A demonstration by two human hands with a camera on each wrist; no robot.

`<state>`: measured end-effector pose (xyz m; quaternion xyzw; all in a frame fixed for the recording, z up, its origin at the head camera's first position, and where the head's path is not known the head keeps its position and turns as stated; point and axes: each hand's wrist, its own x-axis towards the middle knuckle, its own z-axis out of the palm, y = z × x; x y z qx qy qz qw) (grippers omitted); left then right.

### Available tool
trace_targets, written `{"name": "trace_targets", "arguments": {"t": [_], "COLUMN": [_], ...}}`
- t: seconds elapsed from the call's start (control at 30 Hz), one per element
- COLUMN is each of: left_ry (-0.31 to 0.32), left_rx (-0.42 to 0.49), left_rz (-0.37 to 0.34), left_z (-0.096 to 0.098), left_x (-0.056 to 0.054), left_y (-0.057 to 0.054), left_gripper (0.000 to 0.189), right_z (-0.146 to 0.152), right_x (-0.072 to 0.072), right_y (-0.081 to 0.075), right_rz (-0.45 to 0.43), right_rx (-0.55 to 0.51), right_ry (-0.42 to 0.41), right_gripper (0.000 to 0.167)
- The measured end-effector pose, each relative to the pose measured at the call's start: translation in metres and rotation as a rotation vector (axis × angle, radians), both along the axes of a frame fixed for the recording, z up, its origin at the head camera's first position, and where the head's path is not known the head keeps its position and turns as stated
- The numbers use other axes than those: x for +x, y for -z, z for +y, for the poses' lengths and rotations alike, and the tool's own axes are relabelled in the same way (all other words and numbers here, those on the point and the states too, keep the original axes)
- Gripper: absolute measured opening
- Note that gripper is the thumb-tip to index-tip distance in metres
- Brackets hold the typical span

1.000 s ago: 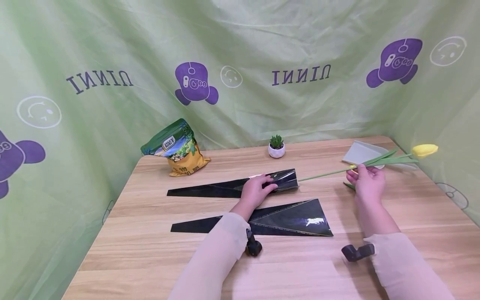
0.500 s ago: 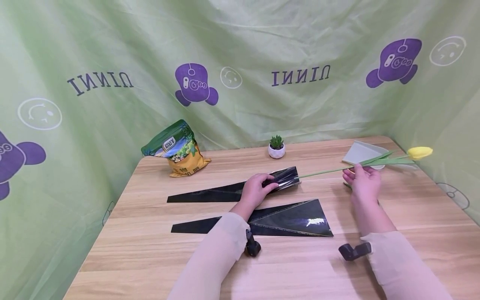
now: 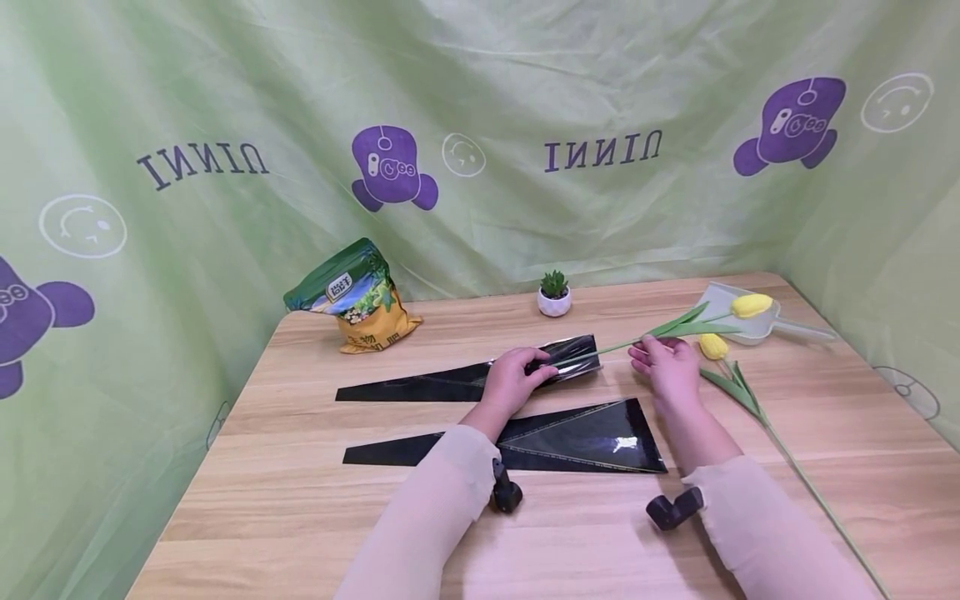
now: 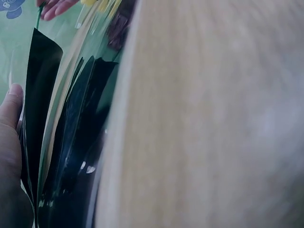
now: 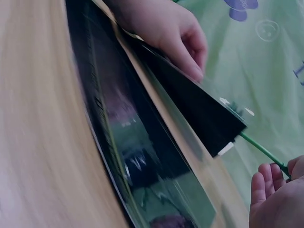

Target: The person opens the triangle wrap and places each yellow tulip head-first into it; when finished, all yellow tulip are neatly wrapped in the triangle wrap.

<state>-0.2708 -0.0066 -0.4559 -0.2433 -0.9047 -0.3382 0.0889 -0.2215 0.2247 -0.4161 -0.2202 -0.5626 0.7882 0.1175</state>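
My left hand [image 3: 513,383] grips a long, tapered black flower sleeve [image 3: 412,388] near its wide mouth, which faces right. Between the right hand's [image 3: 670,365] thumb and fingers is the green stem of a yellow tulip [image 3: 752,306], just below its leaves. The stem's lower end runs into the sleeve's mouth; its tip is hidden inside. In the right wrist view the stem [image 5: 263,151] enters the raised mouth of the sleeve [image 5: 199,116]. A second black sleeve [image 3: 581,437] lies flat in front, partly under my left forearm.
Another yellow tulip [image 3: 713,347] lies on the wooden table [image 3: 247,500] beyond and beside my right forearm. A translucent dustpan [image 3: 715,296] rests at the back right. A small potted succulent [image 3: 554,293] and a green-and-orange bag [image 3: 356,300] stand along the back, before a green curtain [image 3: 480,75].
My right hand has moved left with the tulip, sliding its stem deeper into the sleeve. The other tulip on the table has come into fuller view. My left hand has stayed on the sleeve.
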Motion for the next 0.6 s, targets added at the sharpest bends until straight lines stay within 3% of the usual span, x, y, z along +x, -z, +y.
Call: {"name": "trace_targets", "arguments": {"t": [0.27, 0.6], "left_ry": [-0.007, -0.034], "left_rx": [0.004, 0.01], "left_rz": [0.011, -0.043], "left_z": [0.001, 0.002], "left_x": [0.0, 0.001], "left_y": [0.002, 0.002], "left_gripper": [0.03, 0.031], "right_z": [-0.02, -0.032], "right_x": [-0.003, 0.0], "right_y": [0.009, 0.009], "right_rz": [0.041, -0.036], "right_rx": [0.055, 0.135], "right_ry": [-0.16, -0.212], "right_gripper": [0.006, 0.011]}}
